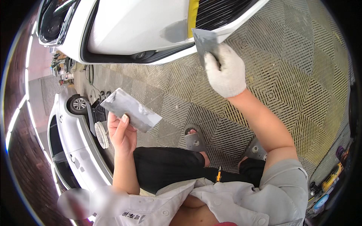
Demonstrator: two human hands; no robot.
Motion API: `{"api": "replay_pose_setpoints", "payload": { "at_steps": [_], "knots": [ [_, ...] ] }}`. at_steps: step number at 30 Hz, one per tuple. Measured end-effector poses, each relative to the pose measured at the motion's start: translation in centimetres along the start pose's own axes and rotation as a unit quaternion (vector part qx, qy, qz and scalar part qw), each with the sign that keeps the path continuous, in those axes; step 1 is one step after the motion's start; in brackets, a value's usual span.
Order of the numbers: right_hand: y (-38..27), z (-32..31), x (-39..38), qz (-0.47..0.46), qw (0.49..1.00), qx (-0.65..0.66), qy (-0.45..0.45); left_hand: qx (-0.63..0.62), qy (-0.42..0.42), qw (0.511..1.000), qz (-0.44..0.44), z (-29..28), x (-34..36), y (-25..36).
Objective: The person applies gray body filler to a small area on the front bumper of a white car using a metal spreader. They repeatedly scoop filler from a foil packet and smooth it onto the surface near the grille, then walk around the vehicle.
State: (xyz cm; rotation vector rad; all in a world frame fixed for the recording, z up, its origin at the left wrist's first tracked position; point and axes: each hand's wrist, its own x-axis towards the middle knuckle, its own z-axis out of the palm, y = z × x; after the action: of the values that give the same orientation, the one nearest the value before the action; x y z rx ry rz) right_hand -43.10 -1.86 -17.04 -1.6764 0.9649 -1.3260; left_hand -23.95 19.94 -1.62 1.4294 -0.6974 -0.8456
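My bare left hand [121, 132] pinches a flat rectangular metal putty spreader [130, 107] between thumb and fingers. Grey filler is smeared over the spreader's face. In a white knit glove, my right hand [227, 73] grips a second thin grey spreader [205, 39]. Its upper end is at the edge of a white car bumper [132, 22], beside a strip of yellow masking tape [193, 17]; whether it touches cannot be told. Left of the tape, a smooth grey filler patch [176, 32] covers part of the bumper.
A black slatted grille [222, 11] lies right of the tape. To the left stands a silver car [81, 150], with a round pale disc-shaped object [102, 135] near it. Slotted floor tiles [279, 86] spread underfoot. Assorted tools [330, 179] sit at lower right.
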Motion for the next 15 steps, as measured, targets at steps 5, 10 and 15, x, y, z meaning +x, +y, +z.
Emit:
{"api": "replay_pose_setpoints", "payload": {
  "at_steps": [5,10,15],
  "knots": [
    [-1.9,-0.5,-1.5,0.182,0.908,0.349,-0.145,0.104,-0.046,0.991,-0.072,-0.3,-0.1,-0.5],
    [-3.1,-1.5,-1.1,0.337,0.703,0.460,-0.426,0.147,-0.180,0.968,-0.093,0.2,-0.3,-0.7],
    [-3.4,-0.9,-1.6,0.422,0.647,0.387,-0.503,0.132,-0.206,0.963,-0.114,0.8,-0.2,-0.3]
  ]
}}
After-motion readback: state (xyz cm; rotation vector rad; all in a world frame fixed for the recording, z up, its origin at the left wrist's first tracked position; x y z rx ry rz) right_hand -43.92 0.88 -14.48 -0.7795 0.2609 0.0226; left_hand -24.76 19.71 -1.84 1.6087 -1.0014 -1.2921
